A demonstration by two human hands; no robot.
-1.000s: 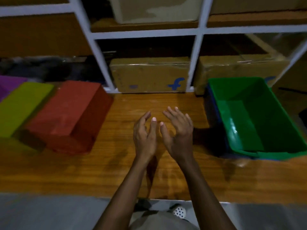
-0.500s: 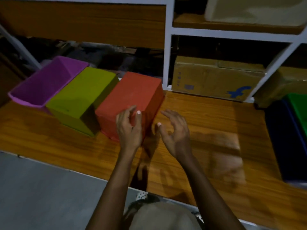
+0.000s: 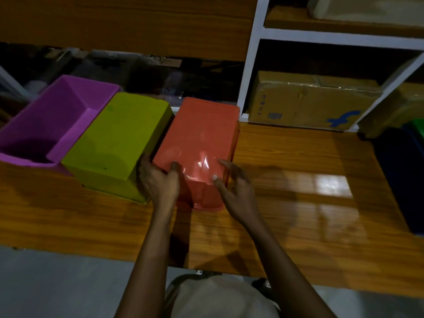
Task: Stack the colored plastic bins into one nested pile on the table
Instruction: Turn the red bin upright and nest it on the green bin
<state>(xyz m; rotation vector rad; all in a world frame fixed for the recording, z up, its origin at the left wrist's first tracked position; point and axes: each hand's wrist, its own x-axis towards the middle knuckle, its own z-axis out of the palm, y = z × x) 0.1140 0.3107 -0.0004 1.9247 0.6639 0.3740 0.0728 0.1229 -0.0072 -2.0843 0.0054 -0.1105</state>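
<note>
A red bin (image 3: 202, 134) lies upside down at the middle of the wooden table (image 3: 298, 214). My left hand (image 3: 158, 180) grips its near left corner, thumb on top and fingers down the side. Fingers spread, my right hand (image 3: 238, 193) touches the near right corner. Close on the left sits a yellow-green bin (image 3: 119, 138), also upside down. Beyond that is an upright purple bin (image 3: 75, 134). At the far right edge a green bin (image 3: 418, 129) sits inside a dark blue bin (image 3: 399, 175); both are cut off by the frame.
A white shelf frame (image 3: 251, 65) stands behind the table, with a cardboard box (image 3: 305, 102) on its lowest level. Bare table top lies between the red bin and the dark blue bin. Grey floor runs along the table's near edge.
The view has swung left from the green bin to the red one. Both hands moved forward from mid-air to the red bin's near corners, and the left hand took hold.
</note>
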